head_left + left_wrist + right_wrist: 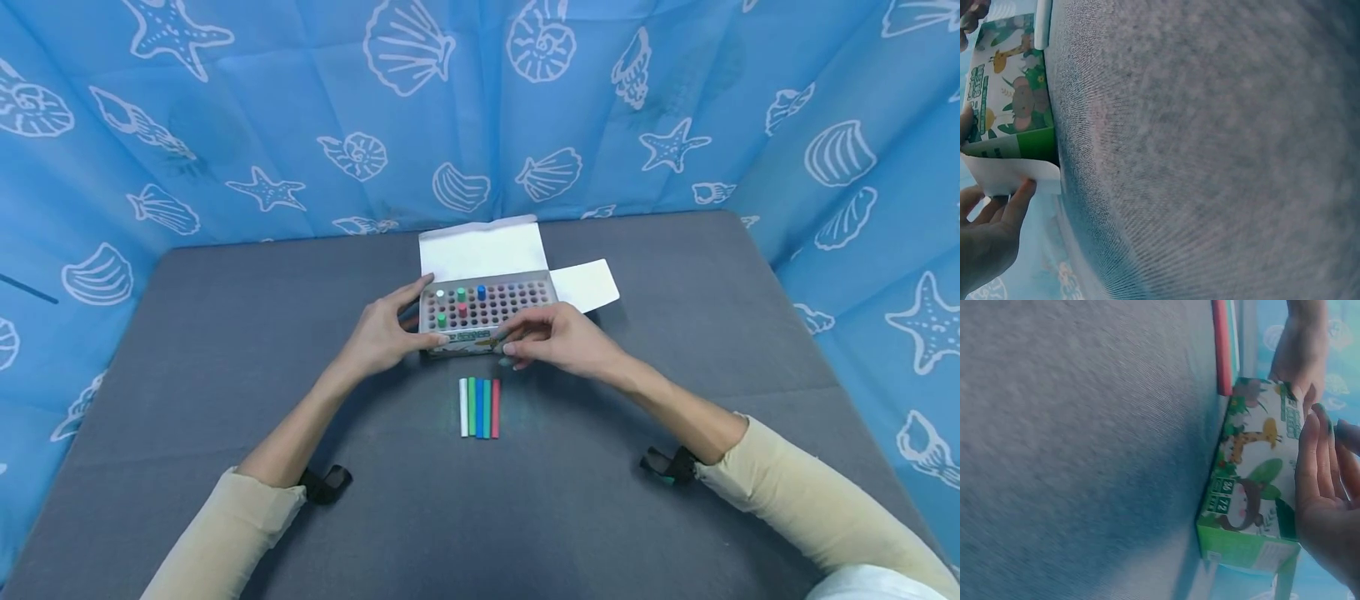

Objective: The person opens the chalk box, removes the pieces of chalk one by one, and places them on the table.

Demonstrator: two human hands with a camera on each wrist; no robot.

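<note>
A cardboard box [472, 337] with a giraffe and other cartoon animals stands with its lid [483, 250] thrown back. Its holed tray [517, 304] holds several upright chalk sticks, among them a blue one [482, 292]. My left hand [382, 333] grips the box's left end, thumb along the front edge and fingers at a white end flap [1004, 175]. At the front right edge is my right hand [558, 337], its fingers bent toward the thumb. Green shows at its fingertips [1330, 427]; I cannot tell whether they pinch something.
Several chalk sticks lie side by side on the grey cloth in front of the box: white [463, 408], light green, blue [480, 408], teal and red [496, 408]. A white side flap [585, 286] sticks out to the right. Behind hangs a blue shell-print curtain [300, 125].
</note>
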